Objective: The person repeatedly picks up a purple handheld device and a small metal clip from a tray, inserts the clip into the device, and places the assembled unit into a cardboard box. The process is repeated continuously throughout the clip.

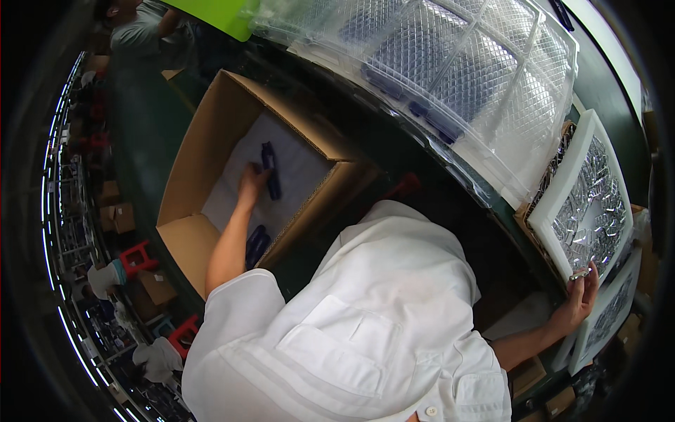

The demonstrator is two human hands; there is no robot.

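My left hand (252, 184) reaches down into an open cardboard box (186, 165). Its fingers close on the edge of a dark blue, long, narrow part (271, 171), which lies over a white sheet (235, 158) lining the box. More dark blue parts (257, 245) rest near my left forearm, partly hidden by it. Far to the right, my right hand (581, 299) is at the near rim of a white-framed tray (555, 225) heaped with small shiny metal pieces (596, 204). A small silvery metal piece (581, 273) is pinched between its fingertips.
Clear plastic blister trays (485, 77), with dark blue parts under them, cover the back of the dark green table. A second white-framed tray (598, 330) stands below the first. Red stools (138, 259), boxes and other people (140, 32) are at the left.
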